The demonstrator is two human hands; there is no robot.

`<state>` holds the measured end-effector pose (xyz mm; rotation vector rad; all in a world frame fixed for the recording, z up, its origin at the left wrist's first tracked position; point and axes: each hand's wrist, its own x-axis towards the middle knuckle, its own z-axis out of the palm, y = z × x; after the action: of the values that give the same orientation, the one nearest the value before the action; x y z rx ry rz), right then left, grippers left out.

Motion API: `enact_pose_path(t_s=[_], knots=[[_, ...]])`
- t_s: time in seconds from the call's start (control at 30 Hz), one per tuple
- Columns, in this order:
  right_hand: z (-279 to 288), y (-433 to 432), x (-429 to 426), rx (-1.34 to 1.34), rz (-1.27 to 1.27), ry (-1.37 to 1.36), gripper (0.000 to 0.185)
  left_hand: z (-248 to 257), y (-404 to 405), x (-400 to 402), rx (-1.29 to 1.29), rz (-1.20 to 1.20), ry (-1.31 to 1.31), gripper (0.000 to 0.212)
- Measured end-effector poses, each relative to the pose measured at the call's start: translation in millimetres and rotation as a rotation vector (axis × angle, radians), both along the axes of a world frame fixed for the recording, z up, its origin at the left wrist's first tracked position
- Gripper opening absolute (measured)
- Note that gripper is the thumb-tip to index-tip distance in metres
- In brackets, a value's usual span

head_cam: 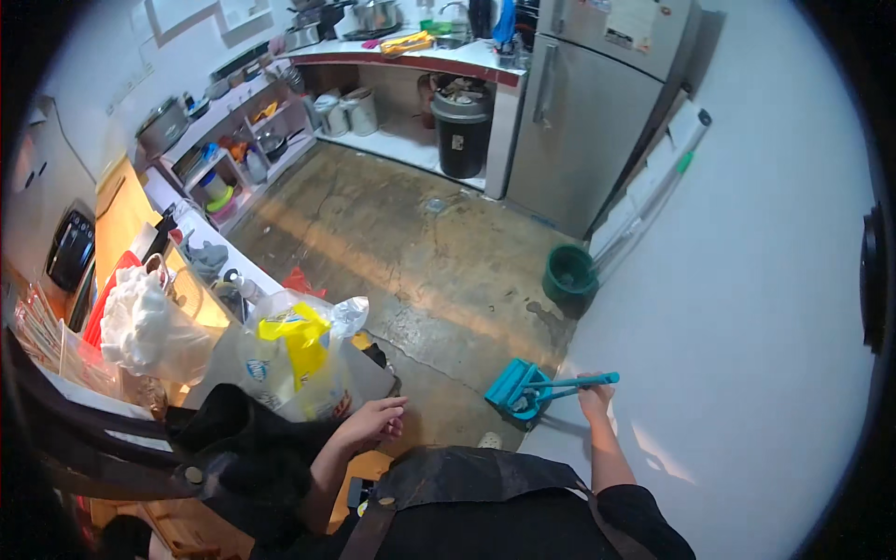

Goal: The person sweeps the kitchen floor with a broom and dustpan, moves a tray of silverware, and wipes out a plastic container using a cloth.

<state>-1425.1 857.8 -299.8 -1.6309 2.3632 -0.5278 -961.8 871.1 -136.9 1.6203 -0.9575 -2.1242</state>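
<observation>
My right hand [595, 400] grips the long handles of a teal dustpan [534, 406] and a teal brush [516, 383] by the white wall. The brush lies over the pan's mouth, and some pale debris shows in the pan. My left hand [374, 422] is empty, its index finger extended and the others loosely curled. Just beyond it, a clear plastic bag [280, 378] with a yellow packet [299, 339] inside rests at the counter's end. The tip of a pale shoe [490, 440] shows on the floor below me.
A green bucket [570, 274] stands against the wall near a steel-coloured refrigerator [584, 119]. Under the far counter [413, 61] is a black trash bin [460, 133], filled to the top. Low shelves [231, 150] line the left side. The concrete floor [392, 231] has cracks and damp patches.
</observation>
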Motion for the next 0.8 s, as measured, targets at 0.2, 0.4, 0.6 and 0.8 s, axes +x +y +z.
enact_pose_path(t_s=[0.2, 0.4, 0.6, 0.8], knots=[[-80, -58, -115, -0.195, 0.092, -0.306, 0.013, -22, -51, -21, 0.001, 0.144, 0.050, 0.044], [-49, -88, -110, 0.153, -0.115, 0.279, 0.049, 16, -151, 11, -0.126, 0.263, -0.136, 0.042], [-70, -97, -93, 0.087, -0.382, 0.377, 0.032, 57, -310, 38, -0.361, 0.657, -0.024, 0.042], [-36, -260, -45, 0.582, -0.206, 0.027, 0.027, 73, -411, 97, -0.406, 0.814, -0.003, 0.041]])
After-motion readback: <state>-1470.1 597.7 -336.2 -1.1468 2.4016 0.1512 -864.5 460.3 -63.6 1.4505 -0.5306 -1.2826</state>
